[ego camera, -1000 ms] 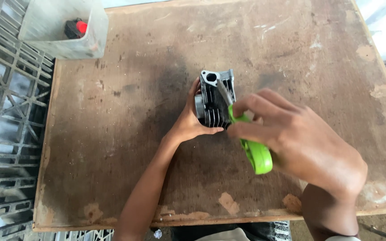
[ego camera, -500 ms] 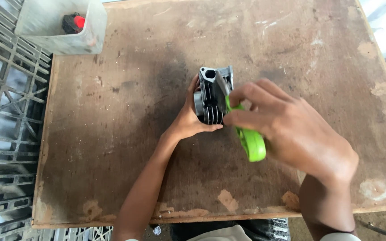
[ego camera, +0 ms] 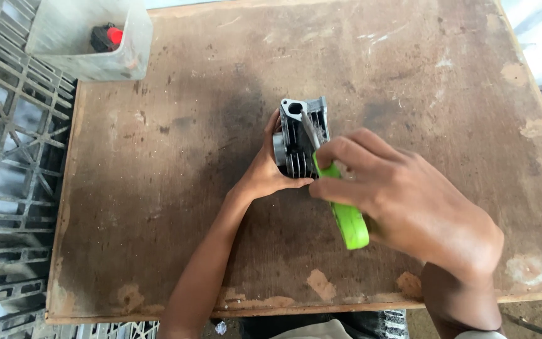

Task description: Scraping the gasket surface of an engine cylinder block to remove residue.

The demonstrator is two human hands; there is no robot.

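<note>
On a worn brown board (ego camera: pixel 158 188), mid-surface, the right hand (ego camera: pixel 409 201) grips one green-handled screwdriver (ego camera: pixel 346 220) whose tip meets one grey finned metal cylinder (ego camera: pixel 299 135) clasped by the left hand (ego camera: pixel 268 172); one tub (ego camera: pixel 64 56) sits at the far-left corner.

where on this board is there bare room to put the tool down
Bare board lies left of the left hand, below the clear plastic tub, and along the far right of the worn wooden board. The centre is crowded: both hands, the grey finned metal part and the green-handled screwdriver.
</note>
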